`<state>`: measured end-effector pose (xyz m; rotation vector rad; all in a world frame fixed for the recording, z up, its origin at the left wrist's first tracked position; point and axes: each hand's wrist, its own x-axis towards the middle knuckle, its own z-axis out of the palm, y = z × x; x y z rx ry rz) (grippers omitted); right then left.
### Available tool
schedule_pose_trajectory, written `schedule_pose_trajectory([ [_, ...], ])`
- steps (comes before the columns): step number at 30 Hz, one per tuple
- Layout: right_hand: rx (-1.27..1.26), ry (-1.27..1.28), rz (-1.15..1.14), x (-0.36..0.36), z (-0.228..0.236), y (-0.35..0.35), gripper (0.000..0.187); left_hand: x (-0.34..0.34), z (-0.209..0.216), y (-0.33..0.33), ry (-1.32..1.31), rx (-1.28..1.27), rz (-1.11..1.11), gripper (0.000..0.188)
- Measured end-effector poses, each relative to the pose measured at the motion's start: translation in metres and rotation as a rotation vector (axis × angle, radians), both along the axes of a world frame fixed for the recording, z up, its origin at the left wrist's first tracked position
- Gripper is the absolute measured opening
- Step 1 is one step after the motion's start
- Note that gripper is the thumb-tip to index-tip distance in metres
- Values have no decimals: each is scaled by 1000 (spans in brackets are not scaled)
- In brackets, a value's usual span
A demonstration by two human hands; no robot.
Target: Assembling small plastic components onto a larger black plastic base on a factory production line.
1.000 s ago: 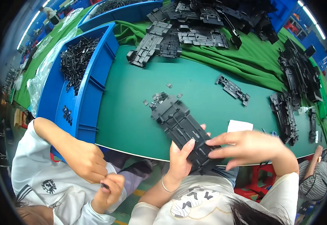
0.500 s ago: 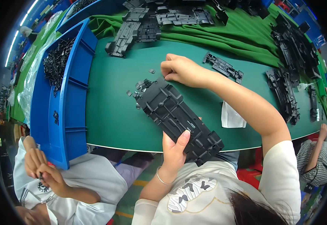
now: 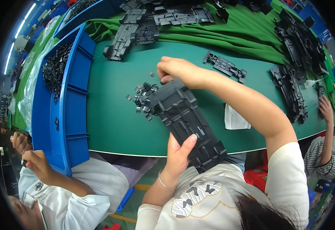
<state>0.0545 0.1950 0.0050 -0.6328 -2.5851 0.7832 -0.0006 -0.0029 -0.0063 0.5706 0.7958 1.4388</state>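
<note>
My left hand (image 3: pixel 178 156) grips a long black plastic toy car chassis (image 3: pixel 188 124) by its near half, thumb pressed on the upper face. The chassis slants from near right to far left above the green table. At its far end my right hand (image 3: pixel 179 73) has its fingers curled together, beside or against the edge. Whatever those fingertips may hold is hidden. Small dark clip-like pieces (image 3: pixel 144 92) lie in a loose pile just left of the chassis's far end, and one single piece (image 3: pixel 151 74) lies apart beyond them.
At left stands a blue bin (image 3: pixel 67 122) with small black parts. More black chassis (image 3: pixel 123 40) rest on or beside green cloth (image 3: pixel 229 36). A smaller chassis (image 3: pixel 226 66) and white paper (image 3: pixel 236 117) lie right. A co-worker's hands (image 3: pixel 37 163) are at lower left; another person's hand (image 3: pixel 326 108) is far right.
The chassis's far end has shifted right, uncovering more of the pile of small pieces. My right hand has moved slightly left. At far right, a co-worker's hand has reached onto the table.
</note>
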Motion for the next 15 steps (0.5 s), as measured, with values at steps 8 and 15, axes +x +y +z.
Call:
schedule_pose_trajectory([
  [8, -913, 151, -215, 63, 40, -25, 7, 0, 3, -2, -20, -20, 22, 37],
  [15, -974, 257, -383, 119, 56, -69, 11, 1, 6, 0, -9, -63, 63, 38],
])
